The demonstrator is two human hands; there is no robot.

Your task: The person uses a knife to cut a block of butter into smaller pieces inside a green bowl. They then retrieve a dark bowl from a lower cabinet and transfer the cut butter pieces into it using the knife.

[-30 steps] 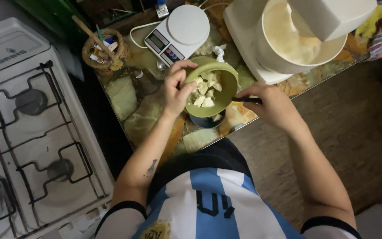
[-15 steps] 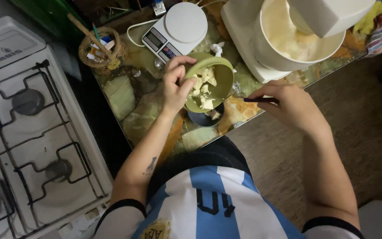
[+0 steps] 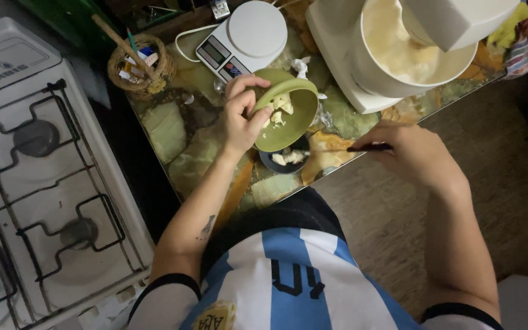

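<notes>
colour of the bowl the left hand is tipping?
Olive green bowl, held tilted by the left hand; head view shows it best.

Matt green plastic bowl (image 3: 288,116), glossy stone-look counter (image 3: 172,131), woven wicker basket (image 3: 134,67).

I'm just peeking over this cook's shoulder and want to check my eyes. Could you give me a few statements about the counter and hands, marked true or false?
1. The left hand tilts a green bowl holding pale chunks. True.
2. The right hand is empty. False: it holds a thin dark utensil.
3. A small dark dish with some pale chunks sits just below the green bowl. True.
4. The kitchen scale has the green bowl standing on it. False: the scale's round plate is bare; the bowl is held beside it.
5. A white mixer bowl holds pale batter. True.
6. The gas stove has a pot on a burner. False: both burners in view are bare.
</notes>
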